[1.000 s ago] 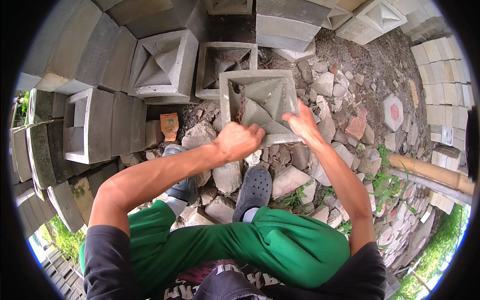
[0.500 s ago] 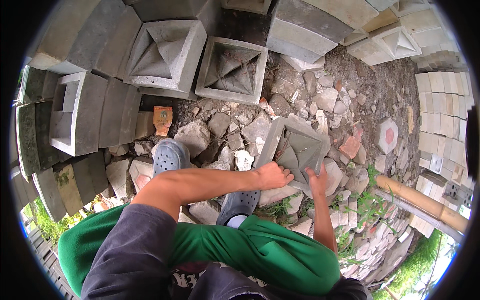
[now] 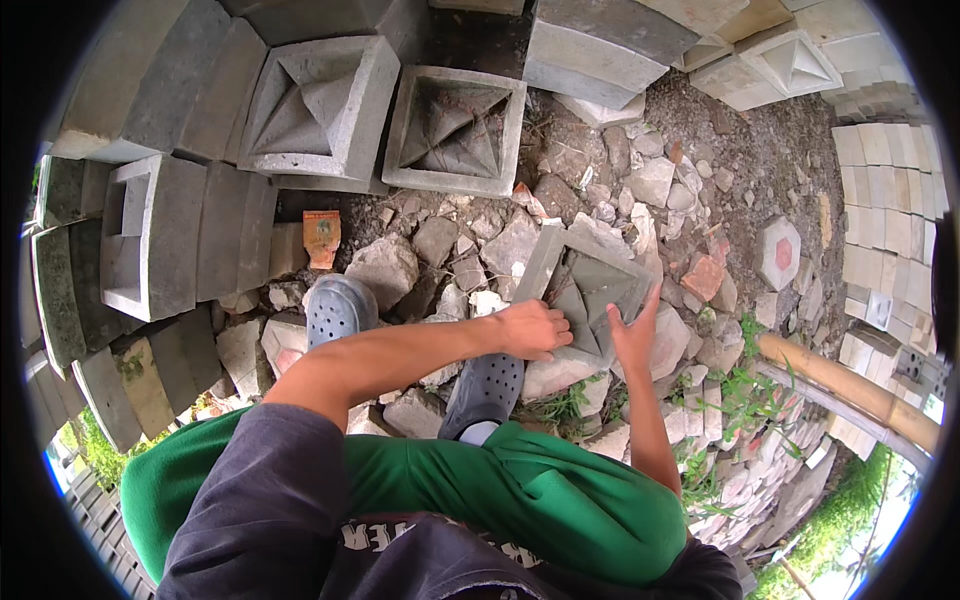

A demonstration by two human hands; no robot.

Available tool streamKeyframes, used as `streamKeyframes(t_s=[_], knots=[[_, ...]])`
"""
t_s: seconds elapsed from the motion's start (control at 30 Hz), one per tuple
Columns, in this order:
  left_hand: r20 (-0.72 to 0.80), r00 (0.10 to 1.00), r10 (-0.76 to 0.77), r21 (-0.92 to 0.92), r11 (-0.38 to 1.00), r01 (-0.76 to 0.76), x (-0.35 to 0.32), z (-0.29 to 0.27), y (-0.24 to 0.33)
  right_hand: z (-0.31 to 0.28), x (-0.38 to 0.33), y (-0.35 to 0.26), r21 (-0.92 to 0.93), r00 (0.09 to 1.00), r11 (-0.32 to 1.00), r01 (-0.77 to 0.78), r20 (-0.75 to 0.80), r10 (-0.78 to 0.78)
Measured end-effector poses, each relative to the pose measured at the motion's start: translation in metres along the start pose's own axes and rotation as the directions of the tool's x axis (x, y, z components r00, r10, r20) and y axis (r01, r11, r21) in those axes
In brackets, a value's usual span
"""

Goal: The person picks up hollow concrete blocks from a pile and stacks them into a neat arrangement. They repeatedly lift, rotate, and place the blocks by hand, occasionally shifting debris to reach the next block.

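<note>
A square concrete block [image 3: 590,290] is gripped by both hands above stone rubble [image 3: 470,255], just ahead of the feet.

The block is tilted, its recessed face upward. The left hand [image 3: 530,330] is curled over its near-left edge; the right hand [image 3: 635,335] is pressed flat, fingers spread, against its near-right edge. Both hands are equally near.
</note>
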State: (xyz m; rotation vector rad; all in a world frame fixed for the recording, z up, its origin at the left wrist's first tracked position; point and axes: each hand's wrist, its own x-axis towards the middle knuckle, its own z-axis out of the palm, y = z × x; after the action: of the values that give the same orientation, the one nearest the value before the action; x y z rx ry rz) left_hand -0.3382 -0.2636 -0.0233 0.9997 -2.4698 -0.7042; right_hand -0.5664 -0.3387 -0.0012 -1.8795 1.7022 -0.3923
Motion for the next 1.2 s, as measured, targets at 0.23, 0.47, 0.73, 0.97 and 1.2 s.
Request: streamKeyframes(t_s=[0.23,0.47,0.73,0.97,1.2], knots=[[-0.402,0.890,-0.214,0.177,0.936,0.305,-0.042,-0.102,-0.072,0.026,0.079,-0.079,-0.074,0.905,0.903,0.424,0.072,-0.420],[-0.458,0.795,-0.399,0.271,0.789,0.552,-0.085,-0.156,-0.126,0.106,0.127,-0.164,-0.098,0.707,0.708,0.700,0.236,-0.667],[-0.169,0.851,-0.497,0.458,0.725,0.514,-0.123,-0.142,-0.149,0.132,0.113,-0.189,-0.339,0.398,0.261,0.904,0.445,-0.802],[0.008,0.818,-0.575,0.659,0.619,0.428,-0.113,-0.140,-0.156,0.158,0.128,-0.182,-0.399,0.274,0.120,0.909,0.356,-0.893],[-0.030,0.785,-0.619,0.641,0.591,0.491,-0.083,-0.147,-0.158,0.143,0.166,-0.176,-0.382,0.240,0.094,0.919,0.353,-0.904]])
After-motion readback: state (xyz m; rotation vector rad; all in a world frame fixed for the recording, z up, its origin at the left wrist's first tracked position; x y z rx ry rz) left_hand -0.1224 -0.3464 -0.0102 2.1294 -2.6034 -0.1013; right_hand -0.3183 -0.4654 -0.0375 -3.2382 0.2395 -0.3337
